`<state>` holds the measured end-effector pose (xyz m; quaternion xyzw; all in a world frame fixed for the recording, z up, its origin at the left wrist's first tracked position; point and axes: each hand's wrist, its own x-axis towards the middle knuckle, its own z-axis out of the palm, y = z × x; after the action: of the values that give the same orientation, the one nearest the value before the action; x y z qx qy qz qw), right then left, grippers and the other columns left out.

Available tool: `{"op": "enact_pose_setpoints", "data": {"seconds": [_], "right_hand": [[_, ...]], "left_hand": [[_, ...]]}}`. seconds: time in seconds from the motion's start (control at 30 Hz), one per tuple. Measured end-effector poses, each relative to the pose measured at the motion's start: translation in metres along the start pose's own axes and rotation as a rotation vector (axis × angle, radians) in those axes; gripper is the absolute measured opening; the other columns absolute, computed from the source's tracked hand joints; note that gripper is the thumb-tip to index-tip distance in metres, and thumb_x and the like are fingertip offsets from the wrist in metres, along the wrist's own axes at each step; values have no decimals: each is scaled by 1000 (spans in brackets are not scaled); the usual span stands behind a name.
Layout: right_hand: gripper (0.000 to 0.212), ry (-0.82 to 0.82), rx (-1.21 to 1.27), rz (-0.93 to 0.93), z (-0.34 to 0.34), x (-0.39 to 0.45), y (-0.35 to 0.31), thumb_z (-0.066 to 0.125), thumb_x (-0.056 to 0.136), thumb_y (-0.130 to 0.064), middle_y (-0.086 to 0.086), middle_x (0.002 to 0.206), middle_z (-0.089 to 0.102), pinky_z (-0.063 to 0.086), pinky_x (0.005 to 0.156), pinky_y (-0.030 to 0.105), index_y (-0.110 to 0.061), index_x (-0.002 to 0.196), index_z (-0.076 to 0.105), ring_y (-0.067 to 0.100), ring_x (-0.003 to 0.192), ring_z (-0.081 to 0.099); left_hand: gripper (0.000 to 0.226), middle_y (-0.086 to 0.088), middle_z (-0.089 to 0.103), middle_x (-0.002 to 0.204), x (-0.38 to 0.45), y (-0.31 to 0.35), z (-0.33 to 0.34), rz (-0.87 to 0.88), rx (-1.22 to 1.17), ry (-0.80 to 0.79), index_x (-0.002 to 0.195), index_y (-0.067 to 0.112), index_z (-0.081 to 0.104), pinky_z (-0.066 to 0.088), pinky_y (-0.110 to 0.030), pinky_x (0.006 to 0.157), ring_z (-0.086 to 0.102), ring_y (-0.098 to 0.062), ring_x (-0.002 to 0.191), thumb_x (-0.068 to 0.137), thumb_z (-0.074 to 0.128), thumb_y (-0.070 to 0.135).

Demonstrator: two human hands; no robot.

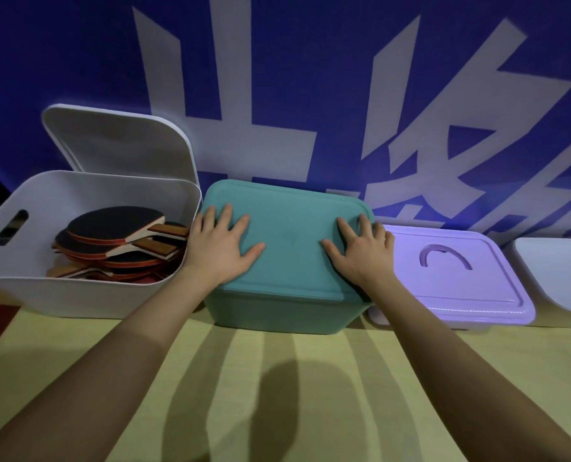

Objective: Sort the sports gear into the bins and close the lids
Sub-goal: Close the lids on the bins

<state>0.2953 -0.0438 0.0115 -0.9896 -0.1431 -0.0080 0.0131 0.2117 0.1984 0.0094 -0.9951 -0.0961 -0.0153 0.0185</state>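
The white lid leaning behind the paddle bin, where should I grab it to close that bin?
Probably grip the white lid by its rounded top edge, from above. It stands tilted against the blue backdrop behind the white bin, so only that edge is free; its lower edge is hidden behind the bin's rim.

Yellow table (277, 395), shadow-striped. Four bins in row along far edge: white bin (77, 295) at 10 o'clock, lid off; teal bin (277, 311) at 12, lidded, touching white; purple bin (460, 278) at 2, lidded; white tub (557, 278) at 3, cropped.
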Motion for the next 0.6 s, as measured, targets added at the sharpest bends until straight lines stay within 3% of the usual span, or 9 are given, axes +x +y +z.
{"op": "enact_pose_setpoints", "data": {"seconds": [0.23, 0.6], "right_hand": [[67, -19, 100, -13, 9, 9, 0, 25, 90, -66, 9, 158, 7, 9, 116, 46, -37, 149, 14, 33, 144, 0], [73, 13, 83, 7, 19, 8, -3, 13, 81, -71, 7, 159, 8, 6, 115, 47, -39, 147, 17, 33, 144, 0]], "left_hand": [[78, -10, -1, 158, 29, -11, 5, 8, -47, -69, 149, 34, 4, -5, -45, 116, -9, -35, 143, 83, 10, 75], [79, -9, -1, 158, 18, -9, 19, -25, -75, -37, 149, 34, 2, -4, -44, 117, -9, -34, 143, 82, 5, 76]]}}
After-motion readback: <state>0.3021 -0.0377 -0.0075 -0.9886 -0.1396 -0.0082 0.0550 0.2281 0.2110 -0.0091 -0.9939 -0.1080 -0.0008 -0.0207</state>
